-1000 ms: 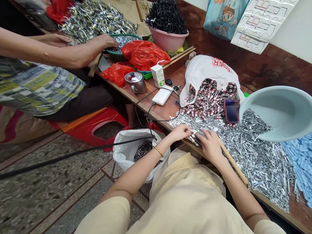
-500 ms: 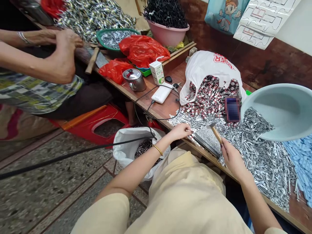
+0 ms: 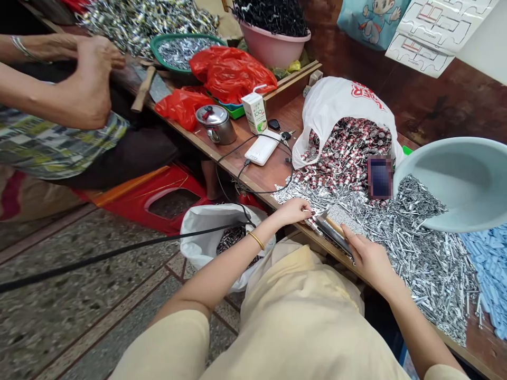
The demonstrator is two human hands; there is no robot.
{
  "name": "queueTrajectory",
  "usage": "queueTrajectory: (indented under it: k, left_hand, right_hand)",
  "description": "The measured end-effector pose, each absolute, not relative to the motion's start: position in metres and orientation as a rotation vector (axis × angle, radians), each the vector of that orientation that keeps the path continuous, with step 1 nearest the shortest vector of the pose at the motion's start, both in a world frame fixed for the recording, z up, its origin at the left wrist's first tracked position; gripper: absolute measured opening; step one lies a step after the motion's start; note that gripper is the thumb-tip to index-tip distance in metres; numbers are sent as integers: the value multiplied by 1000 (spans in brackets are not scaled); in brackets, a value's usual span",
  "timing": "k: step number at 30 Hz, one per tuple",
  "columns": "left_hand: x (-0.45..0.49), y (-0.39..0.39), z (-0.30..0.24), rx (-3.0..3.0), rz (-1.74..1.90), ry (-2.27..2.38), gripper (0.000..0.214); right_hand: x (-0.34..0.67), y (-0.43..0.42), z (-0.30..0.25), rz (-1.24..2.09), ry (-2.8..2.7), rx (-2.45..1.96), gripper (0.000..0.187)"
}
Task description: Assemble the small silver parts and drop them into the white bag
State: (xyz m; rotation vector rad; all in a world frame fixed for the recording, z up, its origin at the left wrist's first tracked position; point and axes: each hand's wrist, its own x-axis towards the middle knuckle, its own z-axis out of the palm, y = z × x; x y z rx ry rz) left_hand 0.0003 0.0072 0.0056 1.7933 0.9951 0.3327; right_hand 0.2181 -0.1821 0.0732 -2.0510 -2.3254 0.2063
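Observation:
My left hand [image 3: 295,211] is closed in a pinch on a small metal part at the near edge of a flat metal plate [image 3: 344,217]. My right hand [image 3: 366,256] grips the wooden handle of a hammer [image 3: 335,226]. Its head is down beside my left fingertips. A wide pile of silver metal parts [image 3: 428,258] covers the table around the plate. Behind it a white plastic bag [image 3: 336,103] spills red-and-silver parts [image 3: 348,148].
A light blue basin [image 3: 455,179] and blue plastic pieces [image 3: 487,269] sit at the right. A phone [image 3: 379,177], power bank [image 3: 262,149], drink carton [image 3: 255,112] and metal pot [image 3: 216,124] are on the table. A white bag [image 3: 206,243] hangs below. Another person's hand [image 3: 85,87] works at left.
My right hand raised the hammer half a second ago and has swung its head down to the part under my left fingers. The other person's hands pulled back from the green tray.

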Motion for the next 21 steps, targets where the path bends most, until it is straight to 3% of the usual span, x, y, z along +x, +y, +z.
queueTrajectory:
  k: [16,21]
  left_hand:
    - [1,8,2,1771,342,991,10]
    - [-6,5,0,1683,358,950,19]
  right_hand:
    - [201,-178,69,103,-2415,-2165,54]
    - [196,-178,66,98,-2420,-2219,53]
